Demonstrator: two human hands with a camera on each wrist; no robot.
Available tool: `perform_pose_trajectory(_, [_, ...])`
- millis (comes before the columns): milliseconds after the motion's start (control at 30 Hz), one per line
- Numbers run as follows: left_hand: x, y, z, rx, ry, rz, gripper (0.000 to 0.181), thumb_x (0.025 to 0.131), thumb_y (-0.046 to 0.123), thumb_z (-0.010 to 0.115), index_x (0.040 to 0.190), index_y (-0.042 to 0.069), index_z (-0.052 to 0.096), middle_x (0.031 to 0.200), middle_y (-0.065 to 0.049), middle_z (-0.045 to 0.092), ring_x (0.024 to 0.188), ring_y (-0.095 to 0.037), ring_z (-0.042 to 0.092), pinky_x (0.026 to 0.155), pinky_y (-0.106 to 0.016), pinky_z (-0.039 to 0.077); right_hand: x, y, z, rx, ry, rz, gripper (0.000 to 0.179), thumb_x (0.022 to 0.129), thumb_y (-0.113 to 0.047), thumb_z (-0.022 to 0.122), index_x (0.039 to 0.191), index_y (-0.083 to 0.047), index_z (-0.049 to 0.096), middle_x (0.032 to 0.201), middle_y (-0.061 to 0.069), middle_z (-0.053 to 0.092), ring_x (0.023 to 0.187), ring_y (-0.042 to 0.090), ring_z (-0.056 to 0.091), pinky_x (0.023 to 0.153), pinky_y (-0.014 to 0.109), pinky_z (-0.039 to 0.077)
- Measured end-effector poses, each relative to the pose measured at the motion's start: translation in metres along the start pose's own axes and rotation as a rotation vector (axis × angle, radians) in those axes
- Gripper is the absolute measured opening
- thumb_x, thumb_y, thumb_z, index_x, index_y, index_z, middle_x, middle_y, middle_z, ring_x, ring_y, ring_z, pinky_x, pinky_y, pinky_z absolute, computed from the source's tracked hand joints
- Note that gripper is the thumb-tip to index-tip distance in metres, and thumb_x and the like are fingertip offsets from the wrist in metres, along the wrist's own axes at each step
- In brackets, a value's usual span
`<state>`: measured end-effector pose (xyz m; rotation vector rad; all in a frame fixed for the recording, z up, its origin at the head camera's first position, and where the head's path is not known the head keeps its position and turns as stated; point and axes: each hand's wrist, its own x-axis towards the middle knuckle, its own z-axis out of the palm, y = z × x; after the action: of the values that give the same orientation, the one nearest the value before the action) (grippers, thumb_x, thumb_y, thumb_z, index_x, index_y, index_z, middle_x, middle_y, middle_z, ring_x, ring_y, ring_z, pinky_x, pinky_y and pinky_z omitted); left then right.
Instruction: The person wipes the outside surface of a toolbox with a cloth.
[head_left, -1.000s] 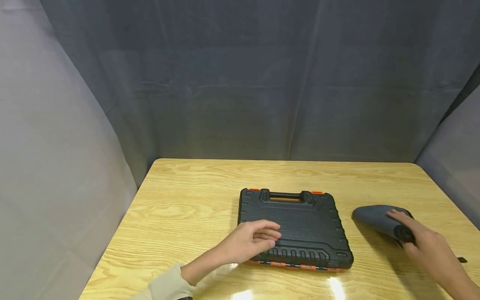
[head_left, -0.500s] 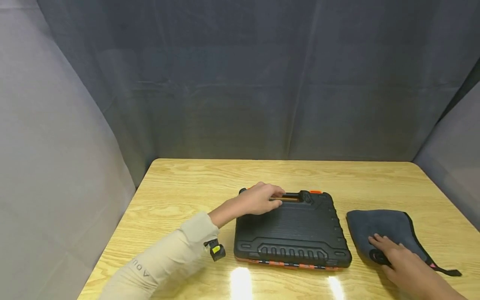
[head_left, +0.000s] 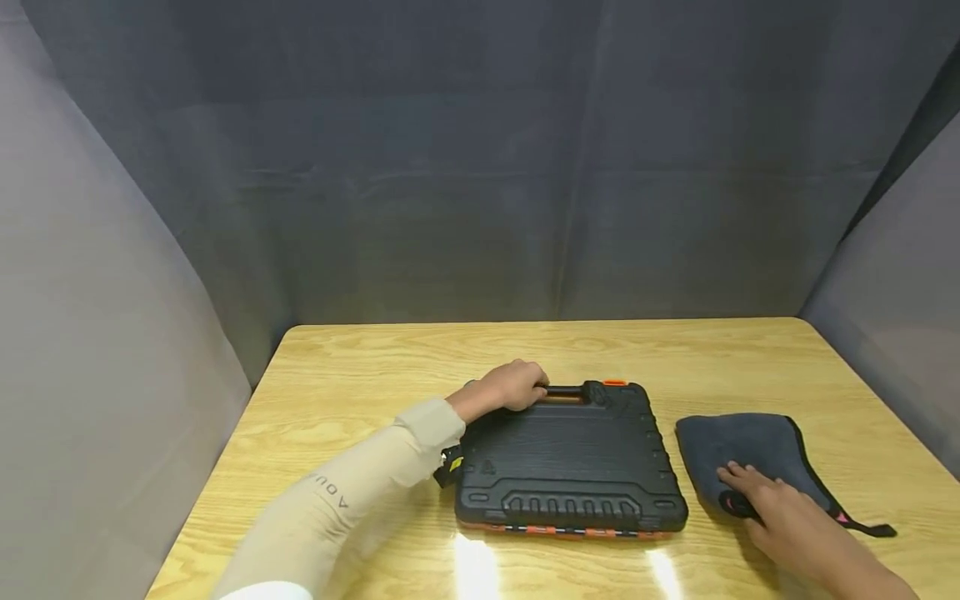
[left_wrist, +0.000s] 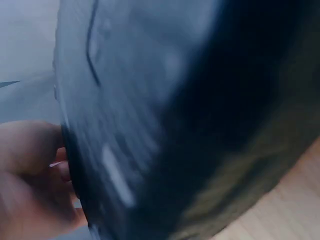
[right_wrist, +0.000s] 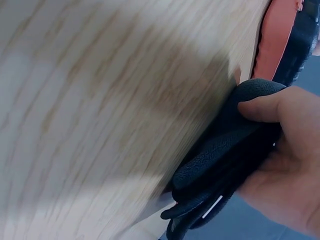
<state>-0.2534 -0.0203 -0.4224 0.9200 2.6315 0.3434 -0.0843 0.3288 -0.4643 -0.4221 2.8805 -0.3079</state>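
Your left hand (head_left: 510,387) has just reached and curled round the handle (head_left: 564,390) of the case (head_left: 570,450), mid-table (head_left: 352,383), so it's gripped. Right hand (head_left: 787,515) pinches the pouch (head_left: 746,440), now flatter, toward the table's right edge.

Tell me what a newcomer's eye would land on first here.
Probably the black carrying case with orange hinges, lying near the middle of the wood-grain table, the left grip on its handle. Next, the dark grey fabric pouch to its right, with the right grip on it and a black strap trailing rightward.
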Motion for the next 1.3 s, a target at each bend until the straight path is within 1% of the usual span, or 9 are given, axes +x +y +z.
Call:
perform_pose_trajectory(167, [0.004, -0.005, -0.001, 0.016, -0.02, 0.017, 0.029, 0.106, 0.017, 0.052, 0.128, 0.01, 0.069, 0.109, -0.002, 0.071, 0.074, -0.008, 0.06, 0.065, -0.023, 0.045, -0.001, -0.004, -0.002, 0.014, -0.004, 0.009, 0.055, 0.077, 0.008, 0.072, 0.13, 0.013, 0.057, 0.132, 0.039, 0.05, 0.116, 0.06, 0.05, 0.085, 0.069, 0.045])
perform_pose_trajectory(300, [-0.001, -0.008, -0.003, 0.034, 0.009, 0.026, 0.028, 0.105, 0.017, 0.053, 0.126, 0.011, 0.071, 0.107, -0.001, 0.071, 0.072, -0.008, 0.058, 0.063, -0.023, 0.045, -0.001, -0.007, -0.002, 0.017, 0.018, 0.002, 0.053, 0.077, 0.008, 0.072, 0.128, 0.013, 0.059, 0.131, 0.039, 0.051, 0.115, 0.059, 0.051, 0.083, 0.067, 0.047])
perform_pose_trajectory(533, [-0.015, -0.005, -0.017, 0.032, 0.137, 0.058, 0.028, 0.105, 0.02, 0.054, 0.126, 0.013, 0.071, 0.106, -0.001, 0.071, 0.062, -0.008, 0.055, 0.055, -0.022, 0.042, -0.001, -0.006, -0.002, 0.008, 0.029, -0.006, 0.053, 0.075, 0.01, 0.071, 0.127, 0.013, 0.059, 0.129, 0.039, 0.052, 0.112, 0.059, 0.053, 0.076, 0.06, 0.051])
perform_pose_trajectory(633, [-0.02, -0.001, -0.026, 0.053, 0.207, 0.084, 0.026, 0.105, 0.02, 0.053, 0.123, 0.012, 0.072, 0.093, -0.001, 0.07, 0.056, -0.008, 0.052, 0.051, -0.023, 0.038, -0.001, -0.006, -0.002, 0.007, 0.045, -0.005, 0.053, 0.075, 0.01, 0.07, 0.126, 0.013, 0.06, 0.129, 0.039, 0.053, 0.111, 0.058, 0.053, 0.078, 0.06, 0.052])
perform_pose_trajectory(767, [-0.027, 0.005, -0.036, 0.12, 0.307, 0.135, 0.022, 0.105, 0.019, 0.053, 0.112, 0.013, 0.073, 0.073, 0.004, 0.06, 0.054, -0.008, 0.047, 0.051, -0.023, 0.036, 0.0, -0.004, 0.001, 0.028, 0.052, -0.006, 0.053, 0.075, 0.01, 0.069, 0.126, 0.013, 0.06, 0.128, 0.04, 0.053, 0.111, 0.059, 0.053, 0.061, 0.04, 0.049])
perform_pose_trajectory(867, [-0.035, 0.009, -0.044, 0.192, 0.387, 0.161, 0.018, 0.105, 0.017, 0.054, 0.103, 0.012, 0.072, 0.069, 0.005, 0.056, 0.056, -0.009, 0.047, 0.053, -0.023, 0.035, 0.002, -0.002, 0.0, 0.05, 0.038, -0.008, 0.052, 0.075, 0.011, 0.068, 0.127, 0.014, 0.059, 0.129, 0.041, 0.051, 0.112, 0.06, 0.052, 0.062, 0.04, 0.05])
perform_pose_trajectory(1000, [-0.045, 0.011, -0.057, 0.303, 0.501, 0.194, 0.016, 0.103, 0.015, 0.058, 0.098, 0.01, 0.072, 0.07, 0.003, 0.06, 0.06, -0.011, 0.052, 0.059, -0.024, 0.041, 0.005, -0.001, -0.003, 0.075, 0.027, -0.025, 0.052, 0.076, 0.012, 0.068, 0.127, 0.014, 0.059, 0.13, 0.042, 0.05, 0.112, 0.061, 0.051, 0.068, 0.048, 0.053])
perform_pose_trajectory(1100, [-0.051, 0.01, -0.065, 0.376, 0.579, 0.219, 0.015, 0.102, 0.013, 0.06, 0.103, 0.008, 0.073, 0.08, 0.0, 0.07, 0.068, -0.013, 0.06, 0.07, -0.026, 0.049, 0.006, -0.002, -0.003, 0.083, 0.047, -0.032, 0.052, 0.077, 0.012, 0.068, 0.128, 0.014, 0.058, 0.131, 0.042, 0.049, 0.11, 0.059, 0.053, 0.058, 0.036, 0.047])
perform_pose_trajectory(1300, [-0.061, 0.012, -0.073, 0.463, 0.711, 0.239, 0.016, 0.099, 0.008, 0.061, 0.109, 0.005, 0.073, 0.103, -0.004, 0.074, 0.086, -0.019, 0.065, 0.099, -0.034, 0.047, 0.007, -0.005, -0.001, 0.111, 0.083, -0.033, 0.051, 0.079, 0.012, 0.067, 0.129, 0.015, 0.057, 0.133, 0.043, 0.046, 0.077, 0.038, 0.067, 0.045, 0.025, 0.03])
